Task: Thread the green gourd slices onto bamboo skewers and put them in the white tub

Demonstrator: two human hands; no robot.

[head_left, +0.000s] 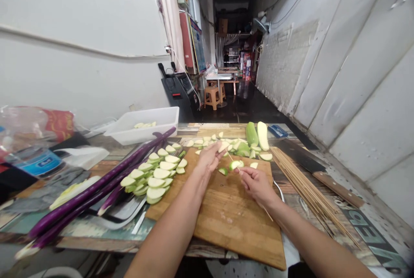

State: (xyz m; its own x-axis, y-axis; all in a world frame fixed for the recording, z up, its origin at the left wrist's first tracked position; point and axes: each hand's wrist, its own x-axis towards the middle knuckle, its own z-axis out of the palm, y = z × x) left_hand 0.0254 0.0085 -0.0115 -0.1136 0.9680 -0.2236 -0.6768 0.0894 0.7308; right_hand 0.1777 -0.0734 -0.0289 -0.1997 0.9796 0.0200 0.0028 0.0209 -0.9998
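My right hand (255, 181) pinches a thin bamboo skewer (265, 212) above the cutting board (233, 222). Green-edged zucchini slices (235, 165) are threaded on it just ahead of my fingers. The skewer's tip points toward my left hand (210, 157), whose fingers close on a pale zucchini slice (224, 146) at the board's far side. Another cut piece (223, 171) lies on the board between my hands. Loose slices (207, 141) are spread beyond the board. Left of it, skewered-looking rows of zucchini slices (158, 173) lie stacked.
Long purple eggplants (97, 187) lie at the left, before a white plastic bin (145, 124). Two zucchini pieces (252, 134) rest at the back. On the right are a bundle of bamboo skewers (304, 187), a cleaver (336, 187) and a blue tray (278, 131).
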